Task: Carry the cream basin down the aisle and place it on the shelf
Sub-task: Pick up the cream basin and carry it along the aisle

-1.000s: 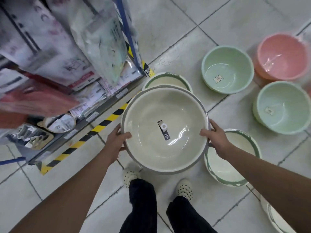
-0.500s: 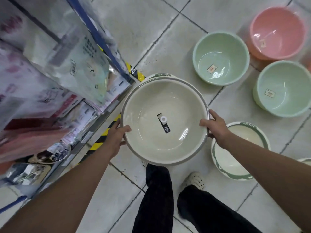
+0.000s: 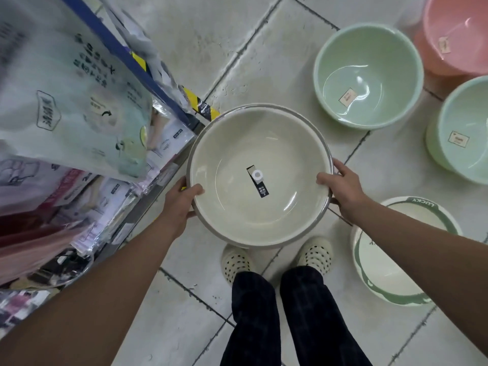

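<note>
I hold the cream basin (image 3: pixel 237 143) level in front of me, above the tiled floor. It is round with a grey rim and a black-and-white sticker at its bottom. My left hand (image 3: pixel 182 204) grips its left rim, thumb inside the bowl. On the opposite rim sits my right hand (image 3: pixel 340 186), thumb over the edge. The shelf (image 3: pixel 148 199) stands at my left, its blue post and hanging packets close to the basin's left side.
Two mint-green basins (image 3: pixel 369 75) (image 3: pixel 459 133) and a pink one (image 3: pixel 456 33) stand on the floor ahead right. A white basin with a green rim (image 3: pixel 401 249) sits by my right foot. Yellow-black tape (image 3: pixel 200 107) marks the shelf's base. My feet (image 3: pixel 237 262) stand below the basin.
I have stepped forward with the basin; the floor basins and the shelf have slid nearer and lower in view. The white basin formerly ahead is now hidden under the one I hold. Both grips are unchanged.
</note>
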Demonstrator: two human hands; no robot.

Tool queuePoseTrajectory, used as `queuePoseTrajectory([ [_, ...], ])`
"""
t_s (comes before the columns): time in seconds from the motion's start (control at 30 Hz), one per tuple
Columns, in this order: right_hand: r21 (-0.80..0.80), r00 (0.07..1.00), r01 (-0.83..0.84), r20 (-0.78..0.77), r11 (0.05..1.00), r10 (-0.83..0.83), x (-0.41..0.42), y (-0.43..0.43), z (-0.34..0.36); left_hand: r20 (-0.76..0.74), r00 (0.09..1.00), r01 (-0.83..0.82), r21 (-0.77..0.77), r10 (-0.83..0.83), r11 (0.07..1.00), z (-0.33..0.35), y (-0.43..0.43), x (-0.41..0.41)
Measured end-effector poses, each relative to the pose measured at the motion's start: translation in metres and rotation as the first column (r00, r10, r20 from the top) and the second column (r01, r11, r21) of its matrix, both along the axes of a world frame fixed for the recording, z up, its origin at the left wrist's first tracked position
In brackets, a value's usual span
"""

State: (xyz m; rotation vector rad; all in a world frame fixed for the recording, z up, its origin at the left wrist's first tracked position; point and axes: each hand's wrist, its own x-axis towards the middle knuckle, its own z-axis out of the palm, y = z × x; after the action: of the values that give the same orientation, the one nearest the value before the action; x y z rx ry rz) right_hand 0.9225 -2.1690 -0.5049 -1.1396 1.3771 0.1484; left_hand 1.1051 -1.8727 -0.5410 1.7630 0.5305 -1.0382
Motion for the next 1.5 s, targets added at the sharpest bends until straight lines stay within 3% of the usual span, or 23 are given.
queuePoseTrajectory([
  [0.47,0.008,0.998,-0.067,-0.011,0.998,0.067,0.036,-0.032,-0.092,0.022,0.999,-0.039,0.025,0.038,0.999,-0.076,-0.032,0.026],
  [0.83,0.048,0.999,0.004,-0.040,0.999,-0.002,0.033,-0.023,-0.160,-0.020,0.973,-0.231,0.009,0.231,0.973,-0.131,-0.033,0.017],
  [1.03,0.086,1.000,0.025,-0.001,0.996,-0.025,0.031,-0.022,-0.165,-0.042,0.985,-0.168,0.009,0.168,0.986,-0.135,-0.027,0.021],
  [1.23,0.120,0.997,0.055,0.054,0.991,-0.062,0.029,-0.020,-0.176,-0.107,0.973,-0.212,-0.065,0.205,0.975,-0.144,-0.027,0.023],
  [1.5,0.163,0.990,0.129,0.042,0.978,-0.137,-0.010,-0.024,-0.143,-0.143,0.984,-0.109,-0.007,0.107,0.994,-0.109,-0.038,0.004],
])
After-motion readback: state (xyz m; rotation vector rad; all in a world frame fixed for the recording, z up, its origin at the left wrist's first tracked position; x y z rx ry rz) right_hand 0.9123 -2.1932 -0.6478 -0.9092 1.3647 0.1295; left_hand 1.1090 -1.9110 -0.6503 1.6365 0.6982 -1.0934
